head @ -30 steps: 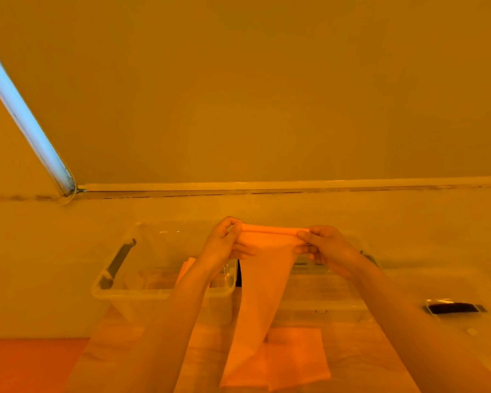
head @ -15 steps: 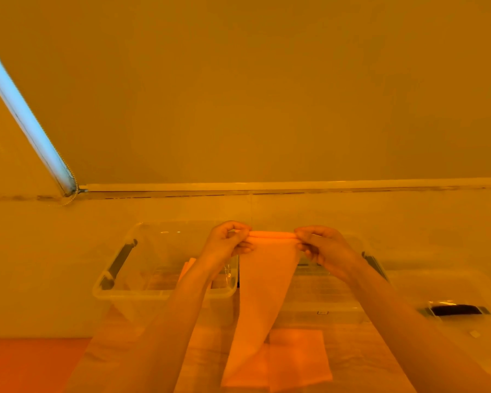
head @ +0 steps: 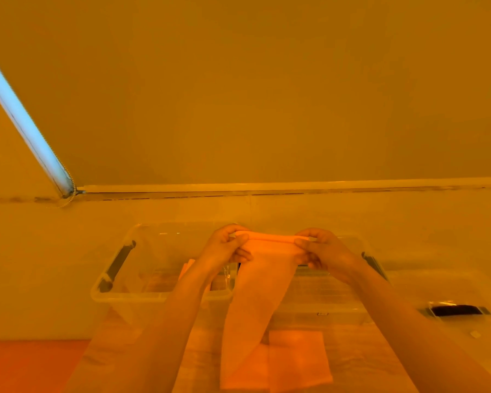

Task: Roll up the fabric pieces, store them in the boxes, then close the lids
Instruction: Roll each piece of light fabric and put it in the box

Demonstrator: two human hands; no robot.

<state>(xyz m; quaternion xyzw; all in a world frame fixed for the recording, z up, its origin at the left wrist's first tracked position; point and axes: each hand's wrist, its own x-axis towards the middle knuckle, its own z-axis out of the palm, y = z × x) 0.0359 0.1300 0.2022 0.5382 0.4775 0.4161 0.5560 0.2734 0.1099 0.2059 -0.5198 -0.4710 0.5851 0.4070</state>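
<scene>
We are looking down at our two hands, raised above the near edge of two clear boxes on a bench [head: 366, 361]. Everything is bathing in orange light.

Our left hand [head: 224, 249] and right hand [head: 325, 251] are each pinching one end of a started roll at the top of a long fabric strip [head: 257, 302]. The fingers [head: 304, 243] are curling round that roll, thumbs toward us. The strip is hanging down from the roll, in front of the boxes, and its tail is resting on the bench.

Behind the strip, the left box [head: 116, 282] is standing open, with something orange inside that is too blurred to name. The right box [head: 338, 304] is sitting beside it, also open. To the right of the boxes, a lid [head: 454, 310] with a dark handle is lying flat. Just right of the strip's tail, a flat fabric piece [head: 298, 355] is waiting on the bench.

We judge that rolling is only beginning. To do it well, we are advising both hands to turn at the same pace, keeping the strip taut so the roll stays tight and its edges stay level. Uneven turning would likely make a cone.
</scene>
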